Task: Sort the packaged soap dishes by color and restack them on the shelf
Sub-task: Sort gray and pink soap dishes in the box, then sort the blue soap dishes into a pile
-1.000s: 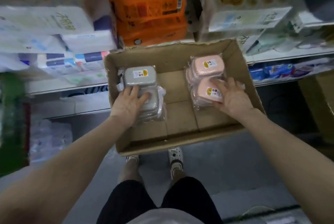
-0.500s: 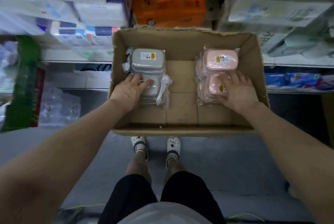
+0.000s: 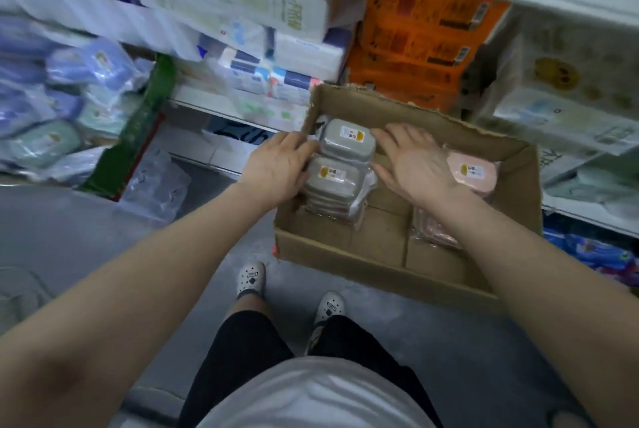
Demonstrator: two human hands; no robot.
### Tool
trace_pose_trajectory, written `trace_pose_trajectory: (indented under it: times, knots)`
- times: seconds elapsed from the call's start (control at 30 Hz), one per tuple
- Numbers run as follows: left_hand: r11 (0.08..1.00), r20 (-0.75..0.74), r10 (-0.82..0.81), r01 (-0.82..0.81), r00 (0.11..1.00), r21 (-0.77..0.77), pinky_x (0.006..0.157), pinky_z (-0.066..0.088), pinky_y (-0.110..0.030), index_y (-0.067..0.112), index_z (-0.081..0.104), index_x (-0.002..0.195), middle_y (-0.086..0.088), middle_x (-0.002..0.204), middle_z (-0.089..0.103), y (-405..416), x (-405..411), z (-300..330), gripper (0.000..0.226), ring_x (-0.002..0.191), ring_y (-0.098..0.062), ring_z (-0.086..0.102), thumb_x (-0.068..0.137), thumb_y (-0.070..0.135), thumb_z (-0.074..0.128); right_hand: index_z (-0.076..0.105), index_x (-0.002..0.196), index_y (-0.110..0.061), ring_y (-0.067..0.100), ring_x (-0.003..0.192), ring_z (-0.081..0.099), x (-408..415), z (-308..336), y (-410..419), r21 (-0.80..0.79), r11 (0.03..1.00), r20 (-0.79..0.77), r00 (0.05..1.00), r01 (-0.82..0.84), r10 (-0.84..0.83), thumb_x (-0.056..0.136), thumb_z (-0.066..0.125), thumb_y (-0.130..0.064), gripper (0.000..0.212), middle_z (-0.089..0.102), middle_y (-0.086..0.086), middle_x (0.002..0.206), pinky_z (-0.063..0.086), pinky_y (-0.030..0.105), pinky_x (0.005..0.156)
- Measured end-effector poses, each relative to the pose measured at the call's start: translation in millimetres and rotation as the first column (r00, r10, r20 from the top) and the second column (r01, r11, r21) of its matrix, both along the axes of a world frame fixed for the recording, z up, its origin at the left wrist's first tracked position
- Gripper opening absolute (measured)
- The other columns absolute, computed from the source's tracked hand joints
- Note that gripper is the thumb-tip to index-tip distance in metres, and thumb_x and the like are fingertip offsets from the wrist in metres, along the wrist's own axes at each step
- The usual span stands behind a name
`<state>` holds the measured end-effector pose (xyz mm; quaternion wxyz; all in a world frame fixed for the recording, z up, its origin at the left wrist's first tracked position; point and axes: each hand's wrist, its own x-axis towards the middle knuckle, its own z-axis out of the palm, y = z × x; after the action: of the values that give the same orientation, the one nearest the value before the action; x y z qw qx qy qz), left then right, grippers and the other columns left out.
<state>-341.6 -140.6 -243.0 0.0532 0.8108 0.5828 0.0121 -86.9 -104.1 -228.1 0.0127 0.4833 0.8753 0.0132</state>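
Note:
A cardboard box point(image 3: 380, 265) holds two stacks of grey packaged soap dishes point(image 3: 335, 178) on its left side and pink packaged soap dishes point(image 3: 473, 171) on its right. My left hand point(image 3: 276, 168) presses against the left side of the grey stacks, fingers reaching between them and the box wall. My right hand point(image 3: 415, 161) lies on their right side with fingers stretched toward the far grey stack point(image 3: 349, 142). Both hands bracket the grey dishes. My right forearm hides part of the pink ones.
Shelves behind the box carry tissue packs point(image 3: 262, 12), orange packages point(image 3: 418, 33) and blue and green wrapped dishes point(image 3: 86, 68) at the left. A green carton point(image 3: 135, 130) leans beside them. My feet in white shoes point(image 3: 252, 279) stand on the grey floor.
My right hand left the pink dishes and moved across to the right side of the grey stacks. The view swung left, so the box now sits right of centre.

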Motion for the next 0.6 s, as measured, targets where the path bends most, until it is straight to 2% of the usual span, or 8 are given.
trace_pose_trajectory:
  times: [0.07,0.13,0.3,0.37,0.47,0.6]
  knots:
    - [0.997,0.046,0.065,-0.067,0.997,0.049,0.092,0.044,-0.043,0.015,0.052,0.133,-0.011,0.125,0.056,-6.5,-31.0,9.0,0.053,0.113,-0.035,0.052,0.083,0.028,0.067,0.048,0.139,-0.006,0.040,0.118,0.053,-36.3,12.0,8.9,0.028,0.997,-0.012,0.998,-0.065,0.066,0.093,0.053,-0.040,0.057,0.056,0.020,0.129,0.042,0.049,0.099]
    - [0.989,0.048,0.124,-0.127,0.991,0.077,0.096,0.043,-0.042,0.014,0.050,0.136,-0.011,0.128,0.055,-13.7,-67.5,15.6,0.056,0.115,-0.034,0.051,0.085,0.029,0.068,0.050,0.137,-0.005,0.039,0.116,0.054,-77.7,21.8,18.9,0.062,0.989,-0.037,0.990,-0.133,0.136,0.092,0.048,-0.043,0.058,0.057,0.020,0.126,0.042,0.048,0.099]
    - [0.949,0.094,0.266,-0.277,0.960,0.148,0.093,0.049,-0.043,0.010,0.056,0.131,-0.013,0.122,0.059,-38.1,-180.2,20.4,0.058,0.109,-0.036,0.057,0.078,0.026,0.074,0.049,0.138,-0.005,0.039,0.111,0.056,-205.2,31.4,34.6,0.139,0.947,-0.043,0.954,-0.288,0.297,0.089,0.056,-0.041,0.061,0.059,0.019,0.123,0.045,0.048,0.092]
    - [0.930,0.084,0.328,-0.337,0.941,0.145,0.088,0.051,-0.042,0.011,0.058,0.129,-0.013,0.119,0.060,-51.3,-232.1,20.2,0.057,0.104,-0.036,0.059,0.077,0.027,0.074,0.047,0.138,-0.003,0.039,0.108,0.056,-263.9,30.5,35.3,0.145,0.930,-0.051,0.936,-0.338,0.348,0.091,0.058,-0.039,0.061,0.058,0.019,0.121,0.045,0.047,0.090]
    - [0.905,0.073,0.404,-0.410,0.912,0.112,0.080,0.053,-0.042,0.013,0.061,0.123,-0.012,0.113,0.062,-73.8,-310.0,16.9,0.053,0.096,-0.037,0.060,0.073,0.024,0.075,0.049,0.134,-0.003,0.039,0.101,0.056,-350.9,22.9,32.3,0.130,0.909,-0.066,0.911,-0.397,0.407,0.089,0.047,-0.042,0.060,0.058,0.018,0.115,0.046,0.047,0.087]
    - [0.866,0.072,0.497,-0.499,0.865,0.023,0.079,0.054,-0.045,0.015,0.063,0.118,-0.009,0.115,0.062,-107.9,-406.4,10.6,0.044,0.098,-0.036,0.060,0.076,0.025,0.073,0.050,0.134,-0.005,0.038,0.102,0.056,-452.6,7.8,24.0,0.098,0.903,-0.115,0.897,-0.418,0.427,0.086,0.062,-0.037,0.059,0.059,0.016,0.115,0.045,0.046,0.087]
